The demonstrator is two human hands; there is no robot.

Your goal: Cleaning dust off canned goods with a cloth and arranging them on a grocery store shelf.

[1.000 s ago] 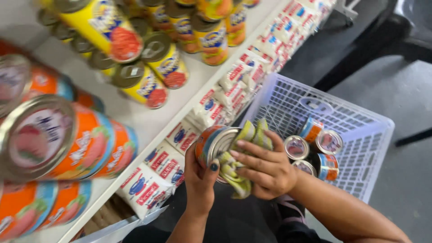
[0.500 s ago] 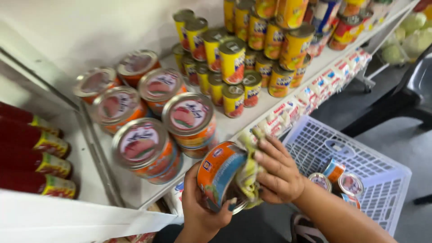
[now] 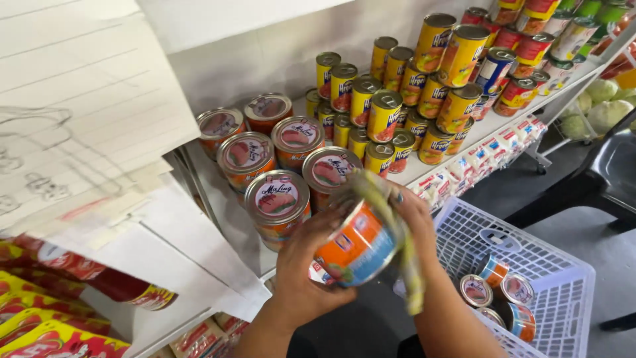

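While you stand close to the white shelf (image 3: 218, 199), your left hand (image 3: 301, 278) wraps around the lower side of an orange and blue can (image 3: 354, 248), fingers curled up its wall so it lies tilted in the air just in front of the shelf edge, its top pointing toward the shelf. Your right hand (image 3: 414, 225) comes over the can's upper end with a yellowish cloth (image 3: 397, 245) bunched under the fingers; the hand is closed on the cloth and presses it against the can's rim, and a strip of it hangs down past the can. That grip fits a wiping hold: one hand steadies the body, the other works the cloth across the lid, though the cloth hides the lid itself, so you cannot tell how much of it is covered. Just behind the can, wide round tins with pink lids (image 3: 275, 199) lie stacked on their sides, lids facing out. Further along the shelf, tall yellow cans (image 3: 384, 116) stand upright in rows. Down to your right, a white plastic basket (image 3: 563, 278) sits near the floor with several more small cans (image 3: 500, 292) lying in its corner, well apart from your hands
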